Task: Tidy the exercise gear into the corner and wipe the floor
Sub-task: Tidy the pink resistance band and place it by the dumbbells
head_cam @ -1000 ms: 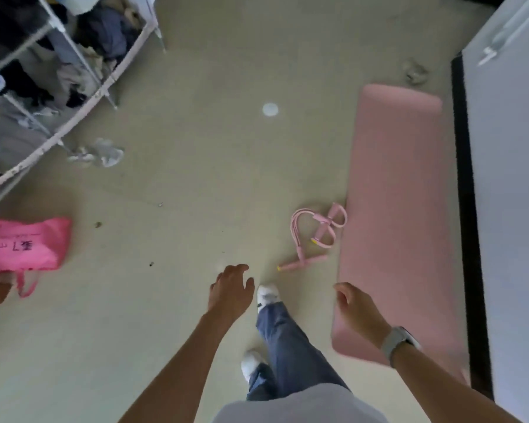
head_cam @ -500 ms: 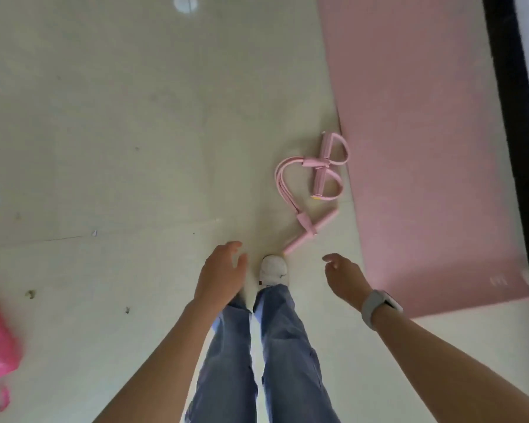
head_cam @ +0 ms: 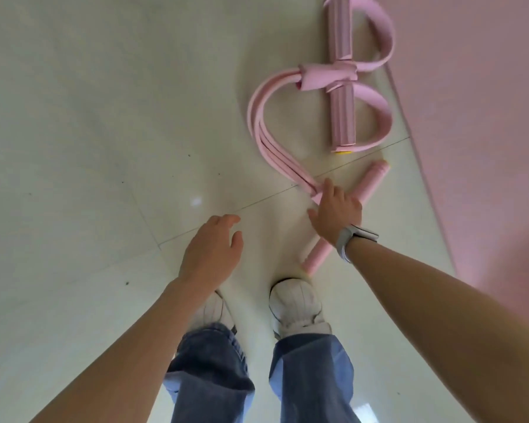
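Note:
A pink pedal resistance band point(head_cam: 290, 123) lies on the pale tiled floor, its looped tubes curving left, its foot straps and ribbed bar at the top. Its pink foam handle bar point(head_cam: 370, 181) runs diagonally below. My right hand point(head_cam: 336, 212), a grey watch on the wrist, reaches down over the middle of that handle with spread fingers touching it; no closed grip shows. My left hand point(head_cam: 214, 248) hovers open above the floor, left of the handle. The pink exercise mat point(head_cam: 477, 117) lies flat along the right.
My two white shoes point(head_cam: 297, 303) and blue jeans stand just below the handle. Small dark specks point(head_cam: 126, 283) dot the floor tiles on the left.
The view has dropped much closer to the floor. My right hand has moved forward from beside my foot onto the band's handle. My left hand has stayed low, near my feet.

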A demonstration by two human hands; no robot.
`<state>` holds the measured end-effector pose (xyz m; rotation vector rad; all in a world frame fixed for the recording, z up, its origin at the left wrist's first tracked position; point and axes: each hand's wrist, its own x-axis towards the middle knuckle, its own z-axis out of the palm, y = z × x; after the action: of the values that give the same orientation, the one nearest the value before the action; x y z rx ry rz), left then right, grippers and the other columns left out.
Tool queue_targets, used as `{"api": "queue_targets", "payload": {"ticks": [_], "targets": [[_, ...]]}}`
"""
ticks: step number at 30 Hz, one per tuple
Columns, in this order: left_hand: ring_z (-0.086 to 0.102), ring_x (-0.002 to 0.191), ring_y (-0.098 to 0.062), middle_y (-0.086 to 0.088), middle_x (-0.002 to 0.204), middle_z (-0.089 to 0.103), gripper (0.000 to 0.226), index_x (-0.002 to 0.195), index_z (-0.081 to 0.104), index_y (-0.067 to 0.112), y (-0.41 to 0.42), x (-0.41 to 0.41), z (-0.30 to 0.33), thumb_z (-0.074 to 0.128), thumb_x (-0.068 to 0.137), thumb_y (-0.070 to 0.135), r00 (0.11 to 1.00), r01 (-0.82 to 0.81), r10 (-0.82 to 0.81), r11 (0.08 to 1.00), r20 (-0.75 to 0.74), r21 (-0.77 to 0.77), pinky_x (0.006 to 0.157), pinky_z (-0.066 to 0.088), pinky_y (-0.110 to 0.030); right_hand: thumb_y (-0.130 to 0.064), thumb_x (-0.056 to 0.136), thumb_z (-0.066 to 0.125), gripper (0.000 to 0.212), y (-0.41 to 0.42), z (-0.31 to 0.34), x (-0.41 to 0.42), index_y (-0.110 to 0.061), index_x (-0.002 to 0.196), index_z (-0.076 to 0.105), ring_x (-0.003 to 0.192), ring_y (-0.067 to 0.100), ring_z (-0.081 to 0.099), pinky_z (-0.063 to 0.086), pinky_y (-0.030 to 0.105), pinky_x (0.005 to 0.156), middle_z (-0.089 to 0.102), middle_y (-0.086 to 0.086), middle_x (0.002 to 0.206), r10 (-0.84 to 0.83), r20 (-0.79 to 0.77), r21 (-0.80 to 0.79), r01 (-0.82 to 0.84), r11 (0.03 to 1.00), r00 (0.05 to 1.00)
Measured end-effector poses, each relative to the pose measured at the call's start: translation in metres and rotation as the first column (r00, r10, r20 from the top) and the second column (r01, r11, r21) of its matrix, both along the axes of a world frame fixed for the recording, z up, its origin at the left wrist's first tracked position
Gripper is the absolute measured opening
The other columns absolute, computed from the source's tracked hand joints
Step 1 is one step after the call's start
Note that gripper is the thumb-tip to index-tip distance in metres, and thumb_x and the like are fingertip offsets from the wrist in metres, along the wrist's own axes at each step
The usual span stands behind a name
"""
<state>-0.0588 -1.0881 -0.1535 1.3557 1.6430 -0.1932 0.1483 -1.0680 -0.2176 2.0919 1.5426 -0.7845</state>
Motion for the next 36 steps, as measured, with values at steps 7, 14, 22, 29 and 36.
{"api": "queue_targets", "payload": {"ticks": [7, 14, 22, 29, 36], "targets": [[0.045, 0.123, -0.017, -0.004, 0.137, 0.045, 0.041, 0.136, 0.04, 0.018, 0.005, 0.021, 0.018, 0.041, 0.095, 0.014, 0.994, 0.084, -0.087, 0.995, 0.071, 0.051, 0.099, 0.04, -0.029, -0.009, 0.087, 0.05, 0.03, -0.018, 0.022, 0.008, -0.012, 0.116, 0.044, 0.107, 0.028, 0.051, 0.026, 0.041, 0.098, 0.056, 0.004, 0.112, -0.021, -0.177, 0.157, 0.049, 0.986, 0.984], [-0.006, 0.145, -0.028, 0.001, 0.158, -0.009, 0.09, 0.147, -0.008, 0.03, 0.028, 0.036, 0.121, 0.057, 0.086, 0.014, 0.849, 0.513, -0.529, 0.812, -0.024, 0.279, 0.11, 0.029, -0.042, -0.007, 0.08, 0.06, 0.028, -0.052, 0.176, 0.011, -0.012, 0.108, 0.057, 0.098, 0.014, 0.052, 0.024, 0.024, 0.096, 0.066, 0.0, 0.102, 0.094, -0.462, 0.435, 0.132, 0.891, 0.882], [0.008, 0.146, -0.028, -0.001, 0.157, 0.015, 0.062, 0.13, 0.03, 0.024, 0.054, 0.085, 0.252, 0.068, 0.081, 0.024, 0.82, 0.412, -0.528, 0.812, 0.222, 0.412, 0.11, 0.032, -0.052, -0.012, 0.086, 0.055, 0.024, -0.056, 0.351, 0.049, -0.016, 0.11, 0.051, 0.098, 0.003, 0.046, 0.04, 0.026, 0.094, 0.061, 0.002, 0.107, -0.012, -0.585, 0.489, 0.365, 0.793, 0.811], [0.061, 0.101, -0.024, -0.008, 0.108, 0.065, 0.038, 0.116, 0.056, 0.021, 0.072, 0.121, 0.38, 0.063, 0.079, 0.024, 0.781, 0.375, -0.343, 0.926, 0.523, 0.047, 0.086, 0.047, -0.033, -0.018, 0.091, 0.046, 0.025, -0.055, 0.485, 0.064, -0.019, 0.116, 0.046, 0.096, 0.0, 0.047, 0.038, 0.005, 0.088, 0.054, -0.008, 0.109, -0.038, -0.618, 0.541, 0.461, 0.703, 0.785], [0.058, 0.075, -0.015, -0.01, 0.087, 0.062, 0.033, 0.105, 0.058, 0.006, 0.042, 0.116, 0.494, 0.06, 0.082, 0.031, 0.737, 0.479, -0.401, 0.878, 0.543, -0.002, 0.071, 0.047, -0.024, 0.002, 0.088, 0.052, 0.031, -0.102, 0.603, 0.085, -0.004, 0.118, 0.048, 0.077, 0.0, 0.049, 0.037, -0.002, 0.076, 0.053, -0.008, 0.1, -0.222, -0.628, 0.526, 0.617, 0.585, 0.746]]}}
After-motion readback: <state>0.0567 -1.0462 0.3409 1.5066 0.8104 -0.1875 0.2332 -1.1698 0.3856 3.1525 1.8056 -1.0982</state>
